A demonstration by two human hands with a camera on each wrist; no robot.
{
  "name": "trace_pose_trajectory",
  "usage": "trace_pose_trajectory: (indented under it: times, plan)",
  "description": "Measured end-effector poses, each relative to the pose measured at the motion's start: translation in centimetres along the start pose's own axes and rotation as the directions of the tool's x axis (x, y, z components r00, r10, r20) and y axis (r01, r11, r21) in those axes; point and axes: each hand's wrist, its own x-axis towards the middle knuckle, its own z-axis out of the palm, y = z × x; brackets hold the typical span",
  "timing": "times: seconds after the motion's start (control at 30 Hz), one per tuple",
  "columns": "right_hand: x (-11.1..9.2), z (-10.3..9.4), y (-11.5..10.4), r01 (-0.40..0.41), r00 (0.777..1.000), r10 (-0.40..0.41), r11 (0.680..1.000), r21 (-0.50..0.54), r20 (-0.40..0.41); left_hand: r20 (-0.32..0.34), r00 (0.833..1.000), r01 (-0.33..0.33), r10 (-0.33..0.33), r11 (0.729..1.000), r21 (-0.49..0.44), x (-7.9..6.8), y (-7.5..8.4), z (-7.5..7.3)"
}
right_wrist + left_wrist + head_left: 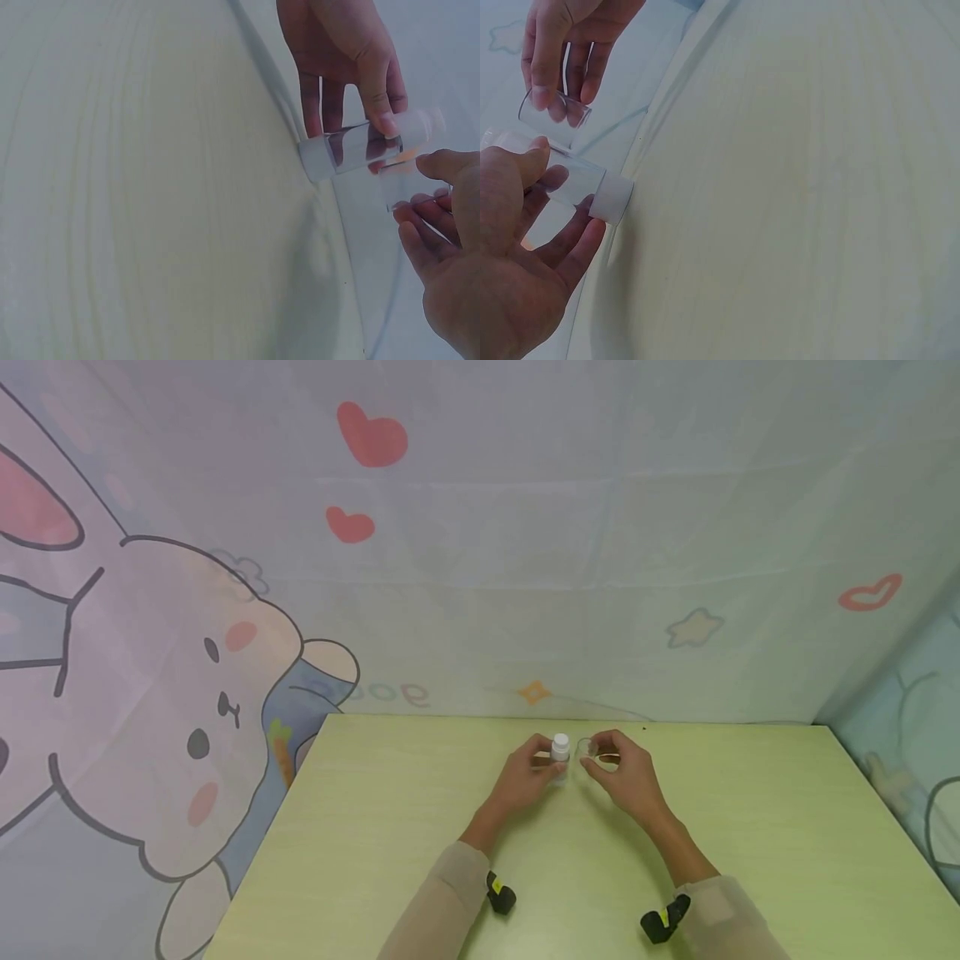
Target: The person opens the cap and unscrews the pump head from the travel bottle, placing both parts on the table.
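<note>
My left hand (522,778) holds a slim bottle (560,750) upright, thumb and fingers curled round it. The bottle has a white top and a clear middle, with a white band (612,197) at its lower end in the left wrist view. To its right, my right hand (628,777) pinches a small clear cup-like piece (585,748) between thumb and fingers. That see-through piece (553,114) is close beside the bottle's upper part. Whether the two touch I cannot tell.
Both hands are over the far part of a pale yellow-green table (360,835). Behind its back edge hangs a printed cloth (480,543) with hearts and a cartoon rabbit. Black wrist devices (501,894) sit at both sleeves.
</note>
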Motion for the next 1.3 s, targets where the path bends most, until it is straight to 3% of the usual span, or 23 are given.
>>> trace_pose_trajectory:
  times: [0.33,0.67,1.3]
  plan:
    - [-0.4,0.5,0.8,-0.001,1.000,0.001,1.000,-0.004,0.013,0.001,1.000,0.013,-0.013,1.000,0.013,-0.1,-0.1,0.1]
    - [-0.7,1.1,1.1,-0.010,1.000,0.010,1.000,-0.021,0.019,-0.021,0.999,-0.034,0.034,0.999,0.013,-0.1,-0.3,0.2]
    - [-1.0,1.4,2.2,-0.014,1.000,0.015,0.998,-0.063,0.021,-0.040,0.999,-0.009,0.010,1.000,0.021,0.0,0.0,0.4]
